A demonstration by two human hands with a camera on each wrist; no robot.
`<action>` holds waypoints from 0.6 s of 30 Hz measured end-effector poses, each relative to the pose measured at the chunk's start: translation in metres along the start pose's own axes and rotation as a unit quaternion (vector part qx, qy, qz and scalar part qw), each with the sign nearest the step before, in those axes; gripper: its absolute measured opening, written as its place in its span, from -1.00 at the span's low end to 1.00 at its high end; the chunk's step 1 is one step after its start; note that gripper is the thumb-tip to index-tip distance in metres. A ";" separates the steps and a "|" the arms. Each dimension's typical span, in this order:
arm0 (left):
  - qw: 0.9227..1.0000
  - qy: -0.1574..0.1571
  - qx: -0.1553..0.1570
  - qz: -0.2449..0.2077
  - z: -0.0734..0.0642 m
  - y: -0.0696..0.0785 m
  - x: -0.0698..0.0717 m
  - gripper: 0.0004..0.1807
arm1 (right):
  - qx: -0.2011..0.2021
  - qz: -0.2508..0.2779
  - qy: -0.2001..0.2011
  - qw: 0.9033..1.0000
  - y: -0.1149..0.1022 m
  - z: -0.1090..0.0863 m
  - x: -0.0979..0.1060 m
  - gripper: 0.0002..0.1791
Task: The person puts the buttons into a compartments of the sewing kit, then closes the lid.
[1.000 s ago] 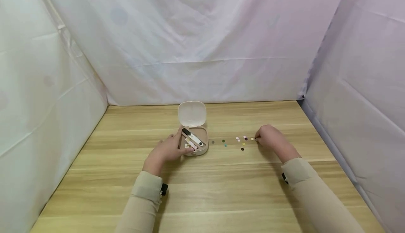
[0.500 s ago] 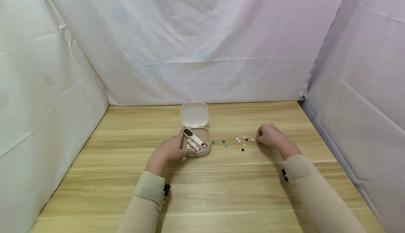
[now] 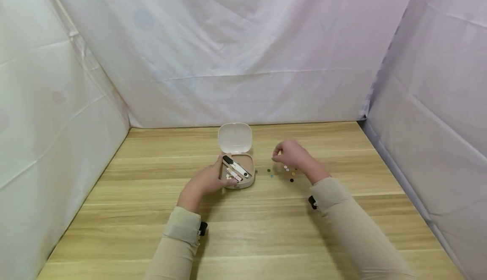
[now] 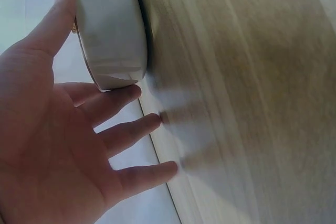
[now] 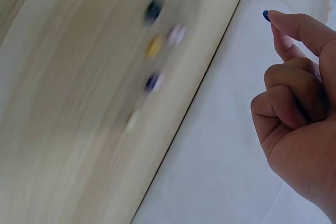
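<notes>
My left hand (image 3: 205, 181) holds the left front side of a small beige sewing box (image 3: 249, 182), its lid (image 3: 235, 138) standing up at the back. Seen from the left wrist, the thumb lies along the box (image 4: 113, 35) and a fingertip touches its end, while the other fingers are spread. Inside the box lie thread snips (image 3: 237, 168) with a black end and small pink-and-white pieces (image 3: 233, 174). Thumb and forefinger of my right hand (image 3: 294, 155) pinch a dark blue button (image 5: 266, 16) above the table, right of the box.
Loose buttons lie on the wooden table (image 3: 243, 237) right of the box: a green one (image 3: 269, 170), a light blue one (image 3: 272, 176), a black one (image 3: 291, 180), a yellow one (image 3: 293, 174) and several others. A white cloth (image 3: 243, 89) hangs behind the table.
From the right end of the buttons, my right hand has lifted and moved left with the pinched button. The box has shifted slightly right with my left hand on it.
</notes>
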State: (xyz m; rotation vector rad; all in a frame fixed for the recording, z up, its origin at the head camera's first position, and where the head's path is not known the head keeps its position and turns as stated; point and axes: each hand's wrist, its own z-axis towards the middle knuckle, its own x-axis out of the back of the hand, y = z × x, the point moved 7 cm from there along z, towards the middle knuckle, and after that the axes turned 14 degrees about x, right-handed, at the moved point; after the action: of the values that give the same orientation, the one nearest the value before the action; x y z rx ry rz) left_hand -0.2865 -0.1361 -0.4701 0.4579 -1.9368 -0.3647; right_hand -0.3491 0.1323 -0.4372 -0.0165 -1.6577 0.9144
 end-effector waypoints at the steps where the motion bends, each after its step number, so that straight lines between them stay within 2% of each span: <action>1: 1.000 -0.004 0.002 -0.005 0.000 0.000 0.000 0.35 | 0.005 0.006 0.003 1.000 -0.005 0.004 -0.003 -0.83; 6: 1.000 -0.016 0.000 -0.020 0.001 0.001 0.000 0.35 | 0.022 0.032 0.019 0.999 -0.032 0.028 -0.014 -0.84; 11: 0.999 -0.019 -0.002 -0.028 -0.001 0.002 0.001 0.34 | 0.030 0.054 0.003 0.998 -0.053 0.050 -0.033 -0.85; 18: 1.000 -0.021 0.003 -0.021 -0.002 0.002 0.001 0.33 | 0.027 0.056 -0.024 0.998 -0.061 0.063 -0.055 -0.76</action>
State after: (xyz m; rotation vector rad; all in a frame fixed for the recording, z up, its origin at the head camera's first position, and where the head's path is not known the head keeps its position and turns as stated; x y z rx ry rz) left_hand -0.2859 -0.1350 -0.4675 0.4988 -1.9716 -0.3996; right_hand -0.3574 0.0303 -0.4486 -0.0511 -1.6891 1.0526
